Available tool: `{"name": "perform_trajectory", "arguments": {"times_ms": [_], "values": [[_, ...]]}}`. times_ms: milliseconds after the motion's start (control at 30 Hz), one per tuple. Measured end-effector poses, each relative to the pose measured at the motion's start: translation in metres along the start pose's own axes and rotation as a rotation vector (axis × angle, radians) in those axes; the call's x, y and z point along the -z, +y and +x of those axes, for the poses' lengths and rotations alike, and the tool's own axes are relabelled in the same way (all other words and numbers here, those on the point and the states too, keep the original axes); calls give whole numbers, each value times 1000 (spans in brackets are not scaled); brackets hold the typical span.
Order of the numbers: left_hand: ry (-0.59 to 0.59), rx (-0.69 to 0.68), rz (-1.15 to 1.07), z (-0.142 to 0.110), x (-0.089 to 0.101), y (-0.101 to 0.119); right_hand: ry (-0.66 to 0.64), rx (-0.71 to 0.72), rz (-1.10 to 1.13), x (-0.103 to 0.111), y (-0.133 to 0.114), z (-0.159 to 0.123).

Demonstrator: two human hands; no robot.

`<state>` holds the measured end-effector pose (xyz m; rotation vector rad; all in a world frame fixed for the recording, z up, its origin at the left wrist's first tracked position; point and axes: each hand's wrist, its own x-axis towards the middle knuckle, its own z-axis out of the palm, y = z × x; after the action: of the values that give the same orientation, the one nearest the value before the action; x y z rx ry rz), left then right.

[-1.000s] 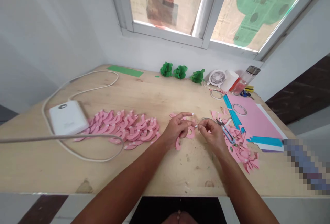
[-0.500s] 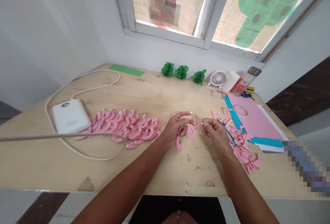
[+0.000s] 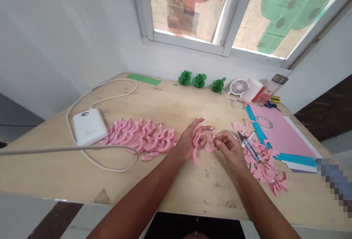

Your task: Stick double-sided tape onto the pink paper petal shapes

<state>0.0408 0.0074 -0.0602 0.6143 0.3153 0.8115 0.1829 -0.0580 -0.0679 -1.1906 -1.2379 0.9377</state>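
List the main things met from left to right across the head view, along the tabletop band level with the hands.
White box-shaped device → overlapping curved pink paper pieces → left hand → right hand → blue-handled snips → large pink sheet.

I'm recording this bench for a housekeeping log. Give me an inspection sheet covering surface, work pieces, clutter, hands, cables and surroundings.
Surface: pale wooden table, stained near its front edge.
Work pieces: curved pink paper strips overlap in a heap on the left.
Clutter: pink paper scraps on the right, with blue-handled snips lying on them.
Hands: left hand holds a curved pink paper piece; right hand has its fingers bunched nearby, anything between them too small to tell.
Cables: white cable loops over the table to what looks like a white power bank.
Surroundings: green paper ornaments, small white fan and clear bottle along the wall, below a window.
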Motion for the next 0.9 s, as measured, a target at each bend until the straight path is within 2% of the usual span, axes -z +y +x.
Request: {"name": "perform_trajectory", "arguments": {"times_ms": [200,367,467,700,900], "values": [[-17,20,66,-2,-2,-7,13,109,-149,-7,6,-3],[37,72,76,-2,-5,-12,60,203,-318,-11,5,-4],[68,73,100,-2,-7,-17,57,212,-379,-13,-1,-5],[173,6,142,-2,-12,-26,49,216,-355,-16,2,-6],[201,-3,176,-1,-13,-33,36,236,-334,-16,7,-6]]}}
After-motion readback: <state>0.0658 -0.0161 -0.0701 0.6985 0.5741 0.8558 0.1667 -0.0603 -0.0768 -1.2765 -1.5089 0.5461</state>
